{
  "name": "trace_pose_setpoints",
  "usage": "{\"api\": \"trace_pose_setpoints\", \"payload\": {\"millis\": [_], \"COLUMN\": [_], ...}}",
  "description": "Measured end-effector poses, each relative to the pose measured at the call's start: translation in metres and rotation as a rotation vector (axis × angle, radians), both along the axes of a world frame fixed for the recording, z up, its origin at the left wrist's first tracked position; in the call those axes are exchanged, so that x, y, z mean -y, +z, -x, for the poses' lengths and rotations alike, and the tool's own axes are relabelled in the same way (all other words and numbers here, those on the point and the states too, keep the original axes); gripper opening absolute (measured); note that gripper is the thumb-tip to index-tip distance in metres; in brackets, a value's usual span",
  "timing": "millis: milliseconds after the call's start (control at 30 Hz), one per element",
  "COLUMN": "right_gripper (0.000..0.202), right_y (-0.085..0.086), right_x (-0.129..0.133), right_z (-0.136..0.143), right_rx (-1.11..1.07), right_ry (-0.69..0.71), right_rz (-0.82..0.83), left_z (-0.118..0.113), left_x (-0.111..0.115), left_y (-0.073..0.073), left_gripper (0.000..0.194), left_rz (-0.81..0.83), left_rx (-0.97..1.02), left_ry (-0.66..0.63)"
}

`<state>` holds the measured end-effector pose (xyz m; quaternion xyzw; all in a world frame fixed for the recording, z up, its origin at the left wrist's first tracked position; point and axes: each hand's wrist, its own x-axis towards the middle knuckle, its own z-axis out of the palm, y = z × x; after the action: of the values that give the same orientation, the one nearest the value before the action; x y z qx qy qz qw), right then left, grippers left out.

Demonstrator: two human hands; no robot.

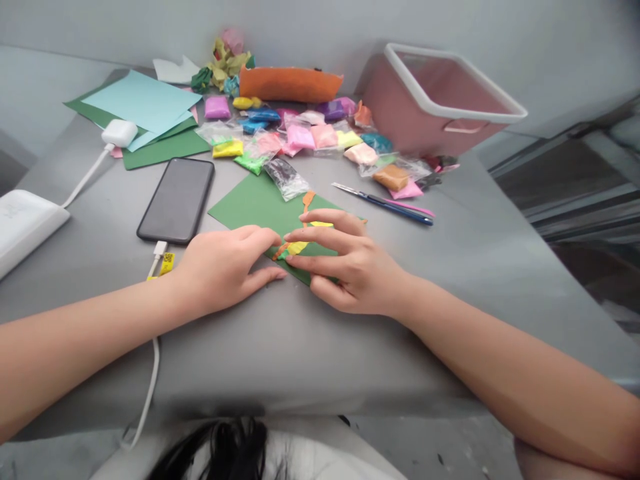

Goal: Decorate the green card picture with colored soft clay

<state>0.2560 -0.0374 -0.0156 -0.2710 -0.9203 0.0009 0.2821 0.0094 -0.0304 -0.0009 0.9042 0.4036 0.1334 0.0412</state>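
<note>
- Grey table (310, 353) against a pale wall (310, 23); most gear pushed to the far side, near edge mostly bare.
- Pink bin w/ white rim (400, 100), far right; orange roll (290, 85) to its left; blue sheets (143, 100) over green ones, far left.
- L hand (225, 267) at the near-left edge of the green sheet (245, 207); thumb & index parted, index tip by the pieces, thumb low by the table; no firm grip visible.
- R hand (357, 267) over the sheet, fingers spread, thumb apart; fingertips at the pieces, prob. pressing; not closed round anything.
- Phone (176, 200) plugged in, L of the sheet; power bank (25, 223) further L.
- Colored packets (300, 137) heaped beyond the sheet; dark-filled packet (287, 179) at its far edge; blue-handled tool (385, 205) lying to the R.
- Smallest: orange strip (309, 200), yellow pieces (299, 247), bright-green bit (283, 255), all on the sheet, partly under R fingers.
- Progress, my read: some shapes down, approx. partway; much of the visible sheet is bare; can't tell what's stuck fast or how much is left, as fingers hide the middle.
</note>
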Motion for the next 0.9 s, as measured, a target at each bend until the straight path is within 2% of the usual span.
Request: {"api": "trace_pose_setpoints", "payload": {"millis": [167, 567, 900], "right_gripper": [0.035, 0.042, 0.032], "right_y": [0.0006, -0.0046, 0.0006], "right_x": [0.0004, -0.0012, 0.0036], "right_z": [0.0002, 0.001, 0.0047], "right_rx": [-0.061, 0.02, 0.053], "right_ry": [-0.011, -0.002, -0.03], "right_rz": [0.018, 0.026, -0.047], "left_z": [0.001, 0.0017, 0.0017], "left_x": [-0.0007, -0.0004, -0.0009], "left_y": [0.0, -0.0005, -0.0011], "left_gripper": [0.037, 0.036, 0.037], "left_rz": [0.009, 0.026, -0.029], "left_rx": [0.014, 0.007, -0.004], "left_ry": [-0.011, -0.003, -0.024]}}
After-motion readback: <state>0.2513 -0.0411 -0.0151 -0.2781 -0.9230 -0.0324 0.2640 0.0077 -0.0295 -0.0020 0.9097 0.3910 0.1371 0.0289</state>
